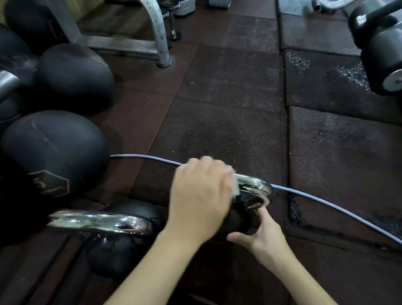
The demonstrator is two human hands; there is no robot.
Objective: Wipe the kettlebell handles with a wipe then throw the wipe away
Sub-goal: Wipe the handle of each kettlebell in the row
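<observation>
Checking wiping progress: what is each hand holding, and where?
Left hand grips wipe around kettlebell handle; right hand steadies the kettlebell's body.

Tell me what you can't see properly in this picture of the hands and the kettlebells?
Head view, the only one:
- The wipe: only a white edge shows; the left hand covers the rest and is blurred by motion.
- The shiny handle being wiped: its left part is hidden under that hand.
- The kettlebell body below: mostly hidden between the left hand and right hand.
- The marking on the big kettlebell: too dark to read.
</observation>
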